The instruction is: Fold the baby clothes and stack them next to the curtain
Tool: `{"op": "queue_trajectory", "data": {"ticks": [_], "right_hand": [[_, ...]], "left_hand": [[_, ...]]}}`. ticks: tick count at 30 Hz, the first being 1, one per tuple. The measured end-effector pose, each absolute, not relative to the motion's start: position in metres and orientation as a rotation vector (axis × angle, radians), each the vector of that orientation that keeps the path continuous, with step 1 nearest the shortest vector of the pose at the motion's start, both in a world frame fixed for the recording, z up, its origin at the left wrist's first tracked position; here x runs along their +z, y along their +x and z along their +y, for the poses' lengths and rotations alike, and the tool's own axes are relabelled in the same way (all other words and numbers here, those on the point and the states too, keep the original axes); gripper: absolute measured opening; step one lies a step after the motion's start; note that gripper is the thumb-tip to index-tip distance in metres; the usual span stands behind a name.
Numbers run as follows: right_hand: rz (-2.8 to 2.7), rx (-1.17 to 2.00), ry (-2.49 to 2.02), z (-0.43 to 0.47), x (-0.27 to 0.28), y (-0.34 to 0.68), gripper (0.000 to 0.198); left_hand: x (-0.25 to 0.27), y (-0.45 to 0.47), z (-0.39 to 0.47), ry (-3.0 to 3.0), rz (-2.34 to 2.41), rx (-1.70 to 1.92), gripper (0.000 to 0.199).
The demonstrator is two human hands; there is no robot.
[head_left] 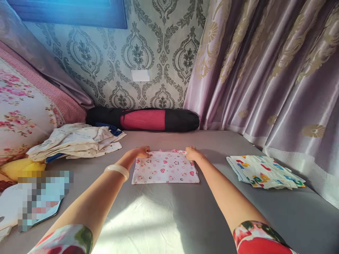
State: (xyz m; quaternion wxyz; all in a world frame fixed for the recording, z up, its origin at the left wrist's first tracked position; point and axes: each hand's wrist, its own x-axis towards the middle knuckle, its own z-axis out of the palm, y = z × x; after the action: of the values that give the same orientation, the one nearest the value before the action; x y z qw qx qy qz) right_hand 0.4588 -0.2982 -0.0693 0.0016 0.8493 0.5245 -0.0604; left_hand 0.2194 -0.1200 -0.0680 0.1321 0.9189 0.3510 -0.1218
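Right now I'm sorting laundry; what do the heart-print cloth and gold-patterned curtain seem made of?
Heart-print cloth: soft matte fabric, perhaps cotton; its surface shows no sheen. Curtain: satiny fabric, possibly polyester; its folds catch glossy highlights.

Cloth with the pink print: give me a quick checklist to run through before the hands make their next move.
1. Left hand on the cloth: ok, at its far left corner.
2. Right hand on the cloth: ok, at its far right corner.
3. Cloth lying flat on the grey sheet: ok, near edge close to straight.
4. Room on both sides: ok, the left pile and right pile both stand apart from the cloth.
5. Underside of the cloth free of creases: cannot tell, it is hidden.
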Motion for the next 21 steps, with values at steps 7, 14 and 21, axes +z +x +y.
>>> {"op": "queue_trajectory", "data": {"ticks": [7,14,21], "right_hand": [[1.681,-0.183,2.707,-0.329,-0.049,0.440,0.026],[1.817,-0.203,2.732,-0.342,-0.010,0.449,0.025],[1.954,-0.275,2.705,-0.346,0.018,0.458,0.019]], "left_hand": [[-0.048,0.206,-0.149,2.748,1.079,-0.175,0.026],[-0.007,0.192,-0.146,2.732,0.982,-0.099,0.032],[0.022,0.182,-0.136,2.555,0.847,-0.168,0.028]]}}
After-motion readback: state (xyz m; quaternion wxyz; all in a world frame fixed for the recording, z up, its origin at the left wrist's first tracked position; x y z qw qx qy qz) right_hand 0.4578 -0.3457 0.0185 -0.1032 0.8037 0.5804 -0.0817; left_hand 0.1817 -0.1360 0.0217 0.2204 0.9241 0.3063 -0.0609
